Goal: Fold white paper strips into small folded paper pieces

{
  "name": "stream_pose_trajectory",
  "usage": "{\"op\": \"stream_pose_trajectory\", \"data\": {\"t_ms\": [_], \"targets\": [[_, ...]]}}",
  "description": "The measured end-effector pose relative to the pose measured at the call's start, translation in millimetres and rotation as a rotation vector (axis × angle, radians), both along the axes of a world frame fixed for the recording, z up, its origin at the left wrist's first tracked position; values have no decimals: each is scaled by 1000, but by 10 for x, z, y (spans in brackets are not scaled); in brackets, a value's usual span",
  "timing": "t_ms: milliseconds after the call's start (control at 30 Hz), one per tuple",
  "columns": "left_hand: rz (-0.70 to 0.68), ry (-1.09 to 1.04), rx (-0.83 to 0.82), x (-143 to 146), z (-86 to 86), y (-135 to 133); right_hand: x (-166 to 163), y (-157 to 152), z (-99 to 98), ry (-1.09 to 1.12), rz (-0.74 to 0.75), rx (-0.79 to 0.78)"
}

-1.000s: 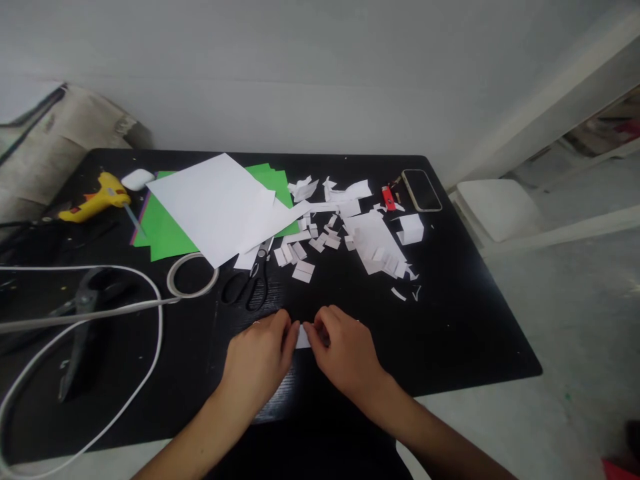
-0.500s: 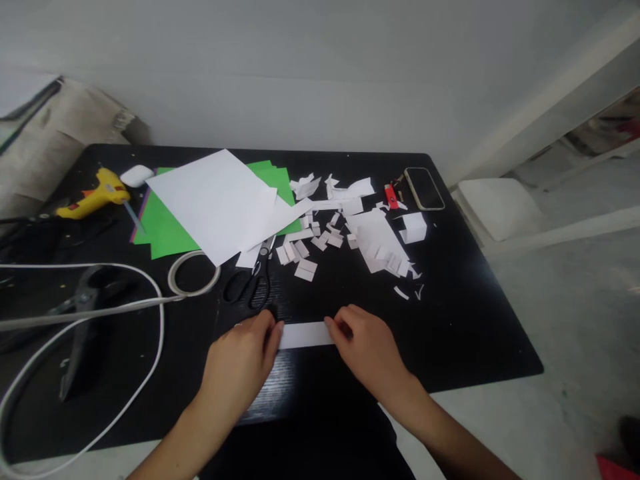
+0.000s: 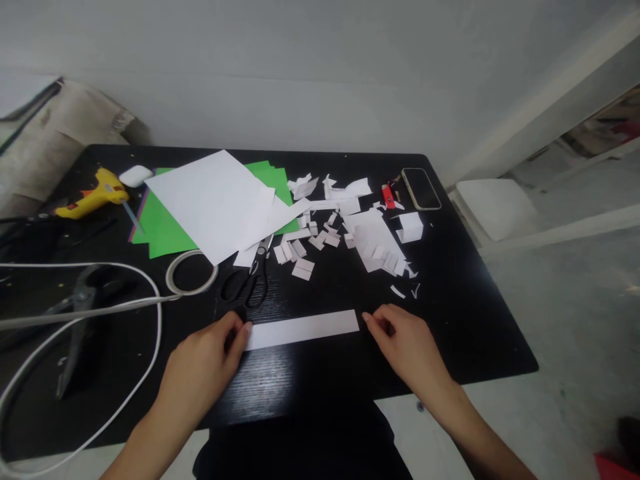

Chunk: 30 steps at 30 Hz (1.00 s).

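A long white paper strip [image 3: 303, 329] lies flat on the black table [image 3: 465, 320] near its front edge. My left hand [image 3: 207, 360] pinches the strip's left end with thumb and fingers curled. My right hand [image 3: 407, 343] is at the strip's right end, its fingertips touching or just off the paper's edge, fingers bent. Black scissors [image 3: 250, 283] lie just behind the strip.
Behind lie white paper sheets [image 3: 215, 200] over green ones [image 3: 160, 230], several small paper scraps [image 3: 345, 233], a tape roll [image 3: 193, 273], a yellow glue gun [image 3: 93, 193], pliers [image 3: 80, 307], a white cable [image 3: 125, 307], a phone [image 3: 421, 189] and a small red object [image 3: 389, 196].
My hands moved apart from the middle, drawing the folded paper out into a long flat strip. The left hand went left, the right hand went right.
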<state>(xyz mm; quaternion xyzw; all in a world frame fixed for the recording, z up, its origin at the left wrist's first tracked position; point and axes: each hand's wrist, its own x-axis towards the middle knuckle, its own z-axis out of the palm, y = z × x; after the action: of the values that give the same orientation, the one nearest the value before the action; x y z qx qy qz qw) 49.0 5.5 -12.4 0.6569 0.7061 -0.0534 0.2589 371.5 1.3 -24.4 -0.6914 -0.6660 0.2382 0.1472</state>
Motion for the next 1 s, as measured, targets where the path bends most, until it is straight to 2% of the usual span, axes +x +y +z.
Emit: {"op": "stream_pose_trajectory", "data": {"t_ms": [100, 200, 300, 367, 467, 667, 733, 833, 900, 1000], "targets": [[3, -60, 0, -34, -14, 15, 2, 43, 9, 22, -29, 69], [1, -87, -4, -51, -20, 26, -184, 73, 43, 100, -20, 188], [2, -99, 6, -46, -23, 25, -491, 59, 31, 216, 194, 153], [6, -106, 19, -48, -31, 16, -655, 43, -11, 164, 311, 122], [18, -120, 43, -94, -46, 2, -743, 46, -70, 97, 304, 77], [73, -142, 116, -172, -39, 17, -660, 110, -50, 232, 282, -3], [65, -189, 162, -41, -34, 26, -654, 127, -31, 257, 278, -12], [-110, -269, 172, 306, -52, 44, -654, 149, -9, 279, 289, -27], [-205, -224, 169, 541, -79, 68, -647, 158, 0, 287, 296, -32], [-223, -138, 151, 762, -110, 122, -627, 162, 1, 316, 287, -47]]}}
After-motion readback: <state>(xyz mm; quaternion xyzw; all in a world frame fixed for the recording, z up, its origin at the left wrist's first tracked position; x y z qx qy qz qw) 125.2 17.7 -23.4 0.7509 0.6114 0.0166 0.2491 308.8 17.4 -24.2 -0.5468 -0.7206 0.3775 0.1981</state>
